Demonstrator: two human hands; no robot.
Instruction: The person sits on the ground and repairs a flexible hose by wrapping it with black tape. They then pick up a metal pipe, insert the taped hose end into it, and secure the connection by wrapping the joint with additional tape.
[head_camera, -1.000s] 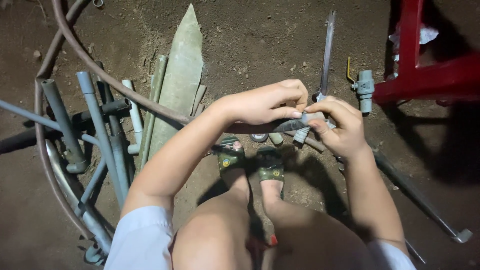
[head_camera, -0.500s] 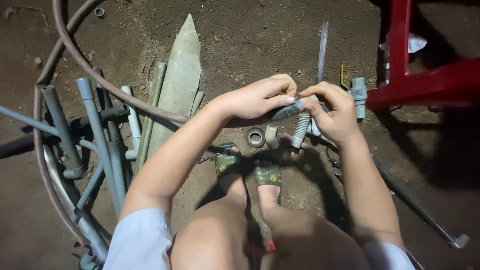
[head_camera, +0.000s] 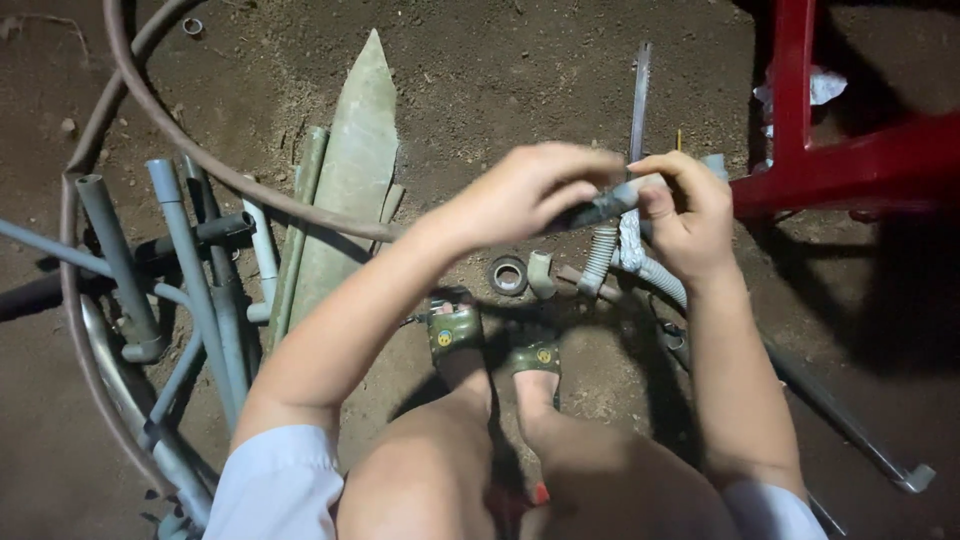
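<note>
Over bare dirt ground (head_camera: 560, 70), just above the two sandalled feet (head_camera: 495, 340): both hands together, clamped on one short grey pipe piece (head_camera: 612, 203). Left hand (head_camera: 530, 190) wrapped over its left end, right hand (head_camera: 690, 215) pinching the right end, thumb on top. Held level, clear of the dirt.

Right below the hands: a ribbed grey hose (head_camera: 640, 262), a small black ring (head_camera: 507, 274) and a pale elbow fitting (head_camera: 540, 272), all lying close together. Hacksaw blade (head_camera: 638, 100) flat on the ground behind, pointing toward the top edge.

Off toward the left edge: a messy pile of grey pipes (head_camera: 170, 270), a brown hose (head_camera: 150, 110) looping round them, and a pointed greenish plank (head_camera: 350, 180) beside. Red metal frame (head_camera: 830, 160) up at the top right corner. Long thin rod (head_camera: 850, 420) running to the bottom right.
</note>
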